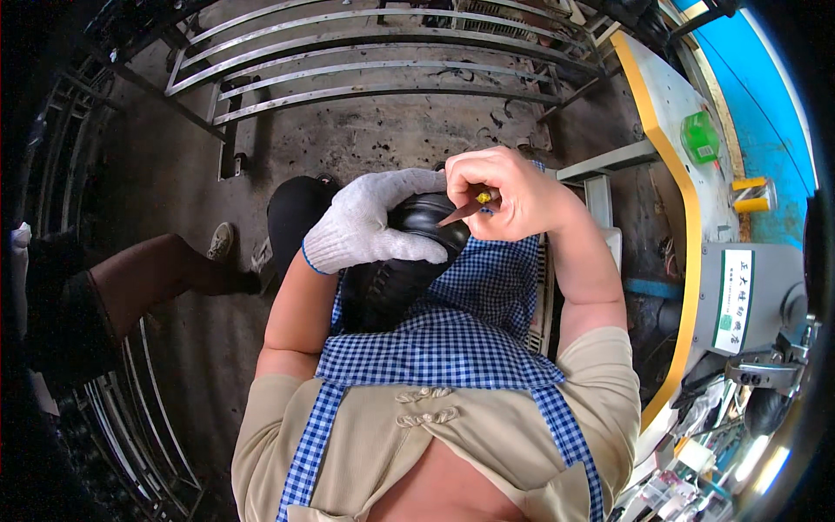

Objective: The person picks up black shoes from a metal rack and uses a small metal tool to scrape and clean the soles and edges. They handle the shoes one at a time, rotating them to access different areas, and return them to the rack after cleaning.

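Note:
A black lace-up shoe point(376, 291) rests over my lap, its rounded toe pointing away from me. My left hand point(365, 222), in a white knitted glove, is wrapped round the front of the shoe. My bare right hand point(511, 187) is closed on a small knife point(461, 211) with a bit of yellow at its grip. The knife's dark, pointed blade slants down to the left, its tip over the shoe near the toe. Whether the tip touches the shoe I cannot tell. Most of the knife's handle is hidden in my fingers.
Metal rack rails point(383, 39) cross the far side. A yellow-edged work table point(687, 209) stands at my right, bearing a green container point(699, 137) and a grey machine point(755, 296). Another person's leg point(148, 278) reaches in from the left. Dark scraps litter the floor.

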{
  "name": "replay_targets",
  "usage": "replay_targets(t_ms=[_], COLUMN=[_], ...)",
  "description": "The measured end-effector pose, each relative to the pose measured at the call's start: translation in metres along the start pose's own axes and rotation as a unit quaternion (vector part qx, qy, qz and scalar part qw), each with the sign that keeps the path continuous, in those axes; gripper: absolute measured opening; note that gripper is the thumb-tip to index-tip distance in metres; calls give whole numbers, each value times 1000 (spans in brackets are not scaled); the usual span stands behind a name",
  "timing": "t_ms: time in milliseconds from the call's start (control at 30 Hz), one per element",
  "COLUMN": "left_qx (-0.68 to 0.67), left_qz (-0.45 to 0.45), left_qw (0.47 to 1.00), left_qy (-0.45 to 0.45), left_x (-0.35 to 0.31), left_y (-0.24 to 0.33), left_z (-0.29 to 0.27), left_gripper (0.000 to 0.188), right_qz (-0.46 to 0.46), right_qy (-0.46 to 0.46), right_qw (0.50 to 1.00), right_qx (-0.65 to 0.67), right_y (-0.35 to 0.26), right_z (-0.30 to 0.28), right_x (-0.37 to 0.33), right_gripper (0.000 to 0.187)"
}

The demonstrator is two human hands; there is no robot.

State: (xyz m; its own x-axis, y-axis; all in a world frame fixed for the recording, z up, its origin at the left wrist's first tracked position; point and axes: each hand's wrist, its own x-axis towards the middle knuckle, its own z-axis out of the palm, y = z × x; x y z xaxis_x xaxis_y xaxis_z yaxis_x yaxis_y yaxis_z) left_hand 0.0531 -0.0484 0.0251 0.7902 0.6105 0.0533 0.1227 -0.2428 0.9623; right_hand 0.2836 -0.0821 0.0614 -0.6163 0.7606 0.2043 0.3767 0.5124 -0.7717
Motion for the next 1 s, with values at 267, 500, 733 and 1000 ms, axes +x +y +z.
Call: replay_targets(t_ms=[267, 500, 733, 1000], left_qx=[-140, -369, -622, -660], left_qz=[-18, 114, 69, 8], left_qw=[971, 835, 676, 689], left_qy=[196, 393, 390, 299], left_x=[-16, -14, -13, -15], left_y=[-14, -52, -108, -105], left_z=[-16, -46, -52, -51], left_gripper=[73, 58, 63, 41], right_qz=[10, 143, 219, 73], right_qy=[110, 188, 177, 281], right_qw=[992, 971, 958, 956], right_qx=[-64, -41, -53, 30], right_y=[-4, 43, 25, 26], right_z=[35, 74, 104, 100], right_x=[-28, -68, -74, -71], right_gripper=[22, 38, 107, 108])
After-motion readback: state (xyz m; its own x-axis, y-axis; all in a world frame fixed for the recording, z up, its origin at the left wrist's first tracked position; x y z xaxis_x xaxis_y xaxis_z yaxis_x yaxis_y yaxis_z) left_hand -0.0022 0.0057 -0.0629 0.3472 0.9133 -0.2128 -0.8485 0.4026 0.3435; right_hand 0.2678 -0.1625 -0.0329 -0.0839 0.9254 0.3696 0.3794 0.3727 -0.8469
